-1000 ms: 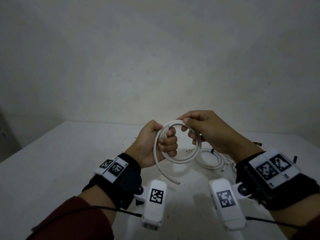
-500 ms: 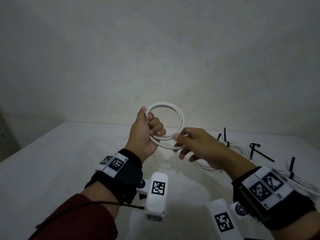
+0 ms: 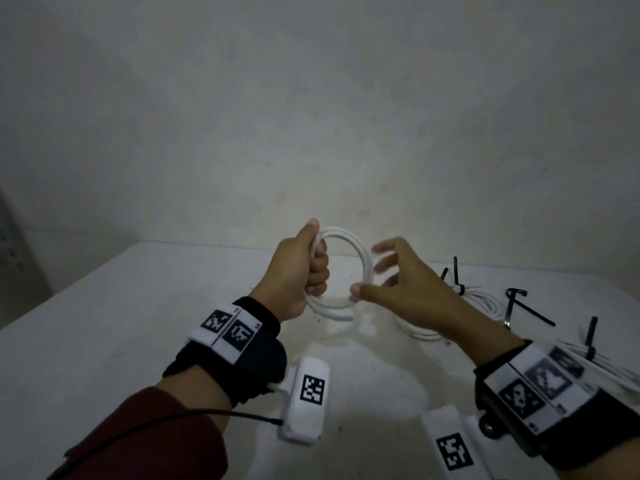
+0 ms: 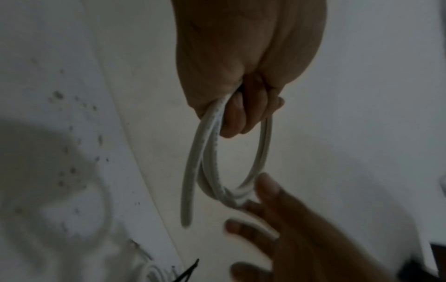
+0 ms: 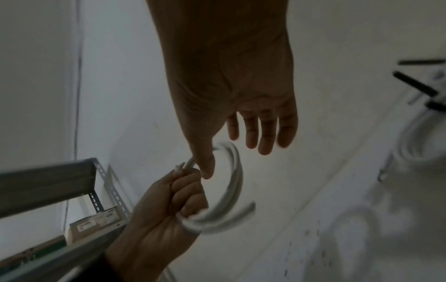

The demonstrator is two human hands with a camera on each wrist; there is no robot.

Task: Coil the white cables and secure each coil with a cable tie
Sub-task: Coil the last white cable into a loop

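Observation:
My left hand [image 3: 313, 252] grips a small coil of white cable [image 3: 362, 252] in its fist and holds it upright above the table. A short loose end [image 4: 187, 209] hangs free beside the loops. My right hand [image 3: 375, 271] is just right of the coil with its fingers [image 5: 265, 133] straight and spread, and only its thumb tip [image 3: 356, 291] touches the loops. In the left wrist view the coil [image 4: 263, 152] runs from my left fist [image 4: 241, 85] to the right hand's fingertips [image 4: 266, 184].
On the white table [image 3: 104, 341], right of my hands, lies a tied white coil [image 3: 488, 303] with black tie tails sticking up. A loose black cable tie [image 3: 519, 303] and another tied coil [image 3: 609, 367] lie further right. A grey metal shelf [image 5: 48, 181] stands left.
My right hand has let go of its pinch on the coil and spread its fingers. My left hand still holds the coil, now slightly lower.

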